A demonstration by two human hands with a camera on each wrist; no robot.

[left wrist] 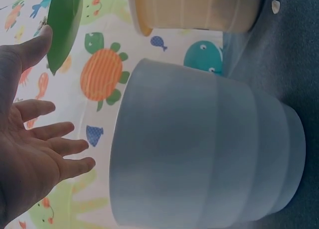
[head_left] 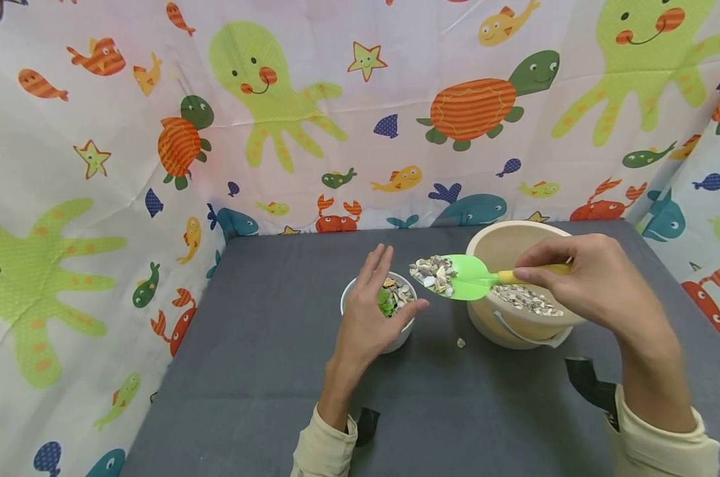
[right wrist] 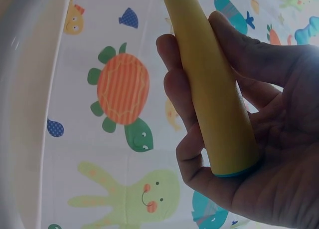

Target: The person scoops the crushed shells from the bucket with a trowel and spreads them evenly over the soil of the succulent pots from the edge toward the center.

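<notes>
My right hand [head_left: 586, 281] grips the yellow handle [right wrist: 214, 89] of a toy trowel, its green blade [head_left: 469, 278] heaped at the tip with small shells [head_left: 436, 274]. The trowel is held level above the table, between a white pot and a beige bucket. In the white pot [left wrist: 189, 149] are a green succulent [head_left: 386, 302] and shells or pebbles [head_left: 403, 294]. Over the pot's near left side, my left hand [head_left: 368, 318] hovers with fingers straight and apart, holding nothing. The left wrist view shows it clear of the pot wall, near the trowel blade.
On the right stands the beige bucket [head_left: 485, 318] with more shells [head_left: 525, 299] inside and a handle [head_left: 529, 339] hanging down its front. One loose shell [head_left: 461, 342] lies on the dark grey table [head_left: 264, 371]. A curtain [head_left: 360, 132] printed with sea animals surrounds the table.
</notes>
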